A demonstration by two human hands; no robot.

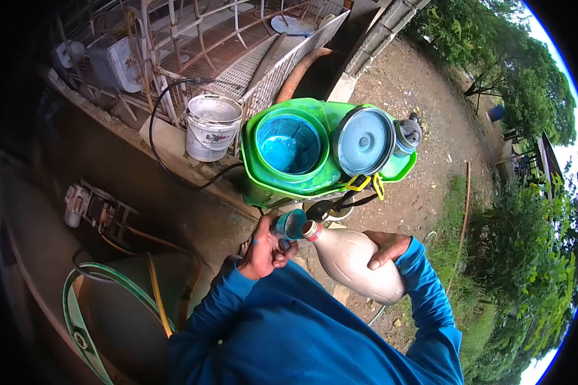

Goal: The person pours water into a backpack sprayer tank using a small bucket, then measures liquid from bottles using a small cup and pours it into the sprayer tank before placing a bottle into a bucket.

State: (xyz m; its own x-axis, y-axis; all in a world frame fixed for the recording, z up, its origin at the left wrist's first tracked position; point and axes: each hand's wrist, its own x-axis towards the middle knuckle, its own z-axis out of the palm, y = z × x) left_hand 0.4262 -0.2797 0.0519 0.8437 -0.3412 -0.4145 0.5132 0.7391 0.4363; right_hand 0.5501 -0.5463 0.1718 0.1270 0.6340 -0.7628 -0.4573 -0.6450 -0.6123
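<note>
My left hand (262, 251) grips a small teal cup (289, 224), its mouth tilted toward the bottle. Resting in my right hand (388, 248) is a large plastic bottle (350, 262) of whitish-beige content, uncapped and tipped. The bottle's neck, with a red ring, points at the cup and is close to its rim; I cannot tell whether liquid is flowing. Just beyond my hands stands a green knapsack sprayer tank (331, 122), its round filler opening showing a blue strainer basket (289, 144). Beside the opening lies a blue-grey round lid (365, 141).
A dirty white bucket (213, 128) stands left of the tank, with a black hose (157, 131) looping past it. Metal-railed pens (205, 38) are behind. At lower left are a motor pump (96, 208) and a green-rimmed container (77, 321). Bare ground and grass lie right.
</note>
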